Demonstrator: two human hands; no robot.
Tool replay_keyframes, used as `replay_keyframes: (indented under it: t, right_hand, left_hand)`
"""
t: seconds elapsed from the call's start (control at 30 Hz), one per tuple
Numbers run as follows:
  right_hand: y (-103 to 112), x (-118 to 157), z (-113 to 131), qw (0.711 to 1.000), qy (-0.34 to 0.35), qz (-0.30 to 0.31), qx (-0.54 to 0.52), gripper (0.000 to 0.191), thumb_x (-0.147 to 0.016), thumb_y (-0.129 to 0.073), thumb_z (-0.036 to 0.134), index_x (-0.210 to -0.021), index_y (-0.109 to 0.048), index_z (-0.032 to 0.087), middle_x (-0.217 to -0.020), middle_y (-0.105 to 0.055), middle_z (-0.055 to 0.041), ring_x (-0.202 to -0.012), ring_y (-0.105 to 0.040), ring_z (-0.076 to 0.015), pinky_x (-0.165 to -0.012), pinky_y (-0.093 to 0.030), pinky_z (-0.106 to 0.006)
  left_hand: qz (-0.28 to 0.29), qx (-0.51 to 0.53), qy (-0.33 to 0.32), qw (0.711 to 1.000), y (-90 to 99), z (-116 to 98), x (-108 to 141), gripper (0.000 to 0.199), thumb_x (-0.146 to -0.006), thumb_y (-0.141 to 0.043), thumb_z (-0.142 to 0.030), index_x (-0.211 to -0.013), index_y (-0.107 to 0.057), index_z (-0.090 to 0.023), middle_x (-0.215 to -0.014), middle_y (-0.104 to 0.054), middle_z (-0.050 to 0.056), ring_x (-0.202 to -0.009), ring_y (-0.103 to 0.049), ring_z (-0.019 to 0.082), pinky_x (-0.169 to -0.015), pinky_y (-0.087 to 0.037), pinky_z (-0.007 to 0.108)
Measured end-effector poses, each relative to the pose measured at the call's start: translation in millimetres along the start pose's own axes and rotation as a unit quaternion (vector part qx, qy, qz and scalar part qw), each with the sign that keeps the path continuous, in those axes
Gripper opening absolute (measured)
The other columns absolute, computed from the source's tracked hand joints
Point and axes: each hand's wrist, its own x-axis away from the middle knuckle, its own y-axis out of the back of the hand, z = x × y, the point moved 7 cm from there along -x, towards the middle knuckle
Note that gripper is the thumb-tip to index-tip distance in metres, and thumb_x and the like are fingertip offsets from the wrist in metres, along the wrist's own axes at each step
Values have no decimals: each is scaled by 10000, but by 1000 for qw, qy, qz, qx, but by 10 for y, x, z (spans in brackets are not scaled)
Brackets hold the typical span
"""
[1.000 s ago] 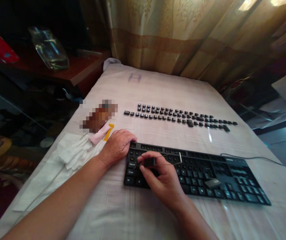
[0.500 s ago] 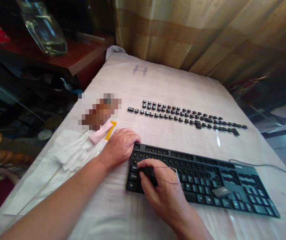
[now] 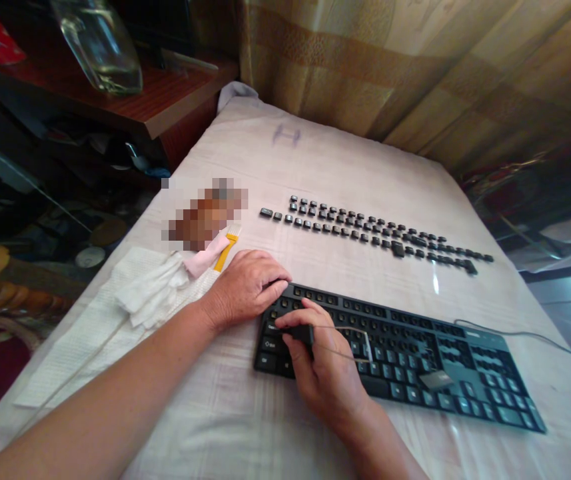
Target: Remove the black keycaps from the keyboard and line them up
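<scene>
A black keyboard [image 3: 390,388] lies on the pale sheet, its upper-left rows and some right-hand sections bare of keycaps. My left hand [image 3: 245,287] is closed over its upper-left corner, thumb and fingers gripping the edge. Between the thumb and fingers of my right hand [image 3: 328,363] is a wire keycap puller [image 3: 301,331] with a black handle. The handle's tip is at the Caps Lock key on the left side, while the wire loops stick out to the right over the keys. Removed keycaps [image 3: 345,230] lie in several rows beyond the keyboard.
A small grey piece [image 3: 436,380] rests on the keyboard. To the left are a yellow-handled brush [image 3: 226,253], white cloths [image 3: 152,290] and a blurred brown object [image 3: 205,220]. A cable [image 3: 515,327] runs off right. A wooden desk [image 3: 180,100] holds a glass jar [image 3: 108,57].
The keyboard's left end has shifted slightly in view. My right hand has turned the puller a little, so its wire loops show more. My left hand keeps its hold on the corner.
</scene>
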Motion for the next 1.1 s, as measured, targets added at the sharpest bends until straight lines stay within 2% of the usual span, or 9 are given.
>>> replay_keyframes:
  t: [0.13,0.23,0.33,0.47,0.57,0.77,0.93,1.0,1.1]
  right_hand:
    - [13,35,-71,999,-32,-18,-16,262,-890,-503,92,-1086,-522,264,-951,-727,-31,-1066,-666,-225,-1004,-519,-439]
    - [8,59,-103,998,-50,-24,-31,235,-893,-515,110,-1074,-537,259,-968,-729,-37,-1103,-650,-227,-999,-521,-425]
    - [22,69,-137,994,-78,-33,-64,192,-900,-528,128,-1046,-552,250,-958,-728,-41,-1080,-663,-224,-972,-531,-414]
    - [125,90,-265,972,-158,-100,-143,108,-928,-549,177,-1018,-544,236,-853,-711,-23,-963,-701,-200,-810,-578,-330]
    - [128,81,-332,961,-186,-92,-182,47,-938,-558,211,-982,-558,226,-823,-708,-16,-894,-708,-186,-749,-574,-299]
    - [200,84,-429,936,-213,-136,-246,27,-961,-554,238,-948,-567,219,-804,-702,11,-776,-688,-136,-828,-556,-319]
    - [246,77,-430,925,-202,-161,-278,31,-966,-563,242,-945,-581,227,-809,-702,25,-790,-678,-123,-905,-534,-335]
    - [263,75,-426,926,-197,-164,-278,38,-965,-567,243,-943,-593,226,-811,-698,24,-802,-676,-126,-927,-525,-345]
    - [299,85,-427,928,-189,-172,-273,47,-960,-577,249,-941,-615,229,-830,-695,15,-873,-681,-145,-958,-513,-360]
  left_hand:
    - [11,-9,-12,1000,-20,-20,5,243,-938,-479,-297,-995,-705,-226,-1024,-742,22,-1053,-601,219,-985,-382,400]
    - [14,-15,-15,1000,-30,-13,9,248,-944,-474,-295,-1005,-702,-220,-1035,-739,22,-1064,-595,224,-983,-378,404]
    - [19,-18,-15,1000,-30,-16,11,256,-951,-465,-299,-1009,-700,-215,-1040,-739,23,-1065,-593,227,-979,-378,411]
    - [29,-14,-10,999,-23,-29,8,263,-956,-460,-310,-1020,-694,-211,-1050,-737,32,-1081,-587,231,-995,-371,424]
    - [24,-10,-8,1000,-14,-33,7,252,-955,-472,-312,-1015,-692,-207,-1046,-737,28,-1073,-592,234,-987,-376,425]
    - [8,-2,-16,1000,-14,-13,17,226,-952,-490,-302,-1015,-686,-210,-1046,-737,32,-1071,-604,238,-969,-399,431]
    - [-46,62,-37,996,99,-113,33,195,-921,-543,-288,-1038,-681,-215,-1094,-731,45,-1081,-623,221,-977,-422,414]
    - [-32,108,-57,992,117,-208,38,196,-910,-553,-279,-1041,-687,-224,-1068,-737,37,-1062,-633,211,-986,-423,404]
    - [19,170,-79,982,106,-338,46,232,-892,-547,-251,-1073,-692,-242,-1088,-736,24,-1074,-631,205,-1022,-408,401]
